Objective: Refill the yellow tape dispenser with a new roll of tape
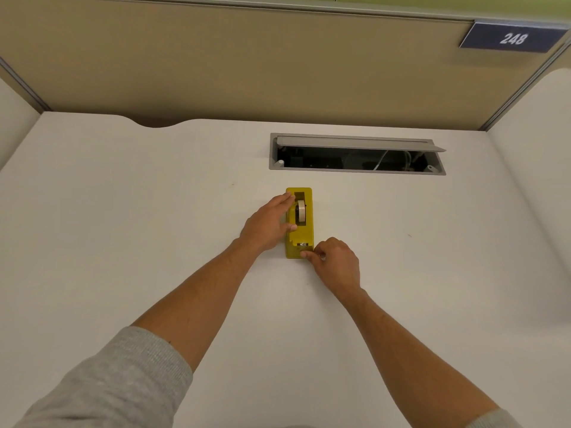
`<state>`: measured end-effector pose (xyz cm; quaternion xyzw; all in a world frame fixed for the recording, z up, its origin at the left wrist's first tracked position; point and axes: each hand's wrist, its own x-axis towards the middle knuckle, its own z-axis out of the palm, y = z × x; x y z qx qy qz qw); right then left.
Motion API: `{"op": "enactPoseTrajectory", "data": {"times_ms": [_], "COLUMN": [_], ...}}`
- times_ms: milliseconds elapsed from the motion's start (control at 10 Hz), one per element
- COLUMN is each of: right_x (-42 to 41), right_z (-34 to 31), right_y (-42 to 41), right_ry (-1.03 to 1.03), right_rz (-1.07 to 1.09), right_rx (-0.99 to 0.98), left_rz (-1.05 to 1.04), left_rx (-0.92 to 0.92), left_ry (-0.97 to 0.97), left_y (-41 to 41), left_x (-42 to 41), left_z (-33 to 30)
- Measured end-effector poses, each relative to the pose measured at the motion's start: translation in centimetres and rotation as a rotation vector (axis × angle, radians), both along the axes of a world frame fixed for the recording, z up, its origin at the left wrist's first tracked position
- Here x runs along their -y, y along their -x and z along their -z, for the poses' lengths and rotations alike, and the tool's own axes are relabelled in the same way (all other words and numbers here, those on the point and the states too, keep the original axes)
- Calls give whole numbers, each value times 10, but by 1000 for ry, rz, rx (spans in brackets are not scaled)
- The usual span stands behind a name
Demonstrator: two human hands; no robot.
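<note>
The yellow tape dispenser [304,234] lies lengthwise on the white desk [154,211], its cutter end toward me. A roll of pale tape [301,212] sits upright in its well. My left hand [268,225] rests flat against the dispenser's left side, thumb on its top. My right hand [335,264] is at the near cutter end, thumb and forefinger pinched together at the dispenser's front corner. Whether a tape end lies between those fingers is too small to tell.
An open cable hatch [358,156] with a raised grey lid is set into the desk just behind the dispenser. A tan partition [247,63] closes the back, with a sign reading 248 [513,38] at the upper right. White side panels flank the desk.
</note>
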<state>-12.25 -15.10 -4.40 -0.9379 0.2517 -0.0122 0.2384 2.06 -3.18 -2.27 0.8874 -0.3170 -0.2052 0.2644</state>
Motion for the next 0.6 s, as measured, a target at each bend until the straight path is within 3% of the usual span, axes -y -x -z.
{"op": "enactPoseTrajectory", "data": {"times_ms": [500, 600], "right_x": [-1, -1], "right_z": [7, -2], "right_y": [13, 27], "right_ry": [56, 41], "right_rz": [-67, -7], "right_rx": [-32, 14], "left_rz": [127, 94], "left_rx": [-48, 34], "left_ry": [-116, -46], "left_y": [-1, 10], "left_x": [-8, -20], "left_z": [-6, -20]}}
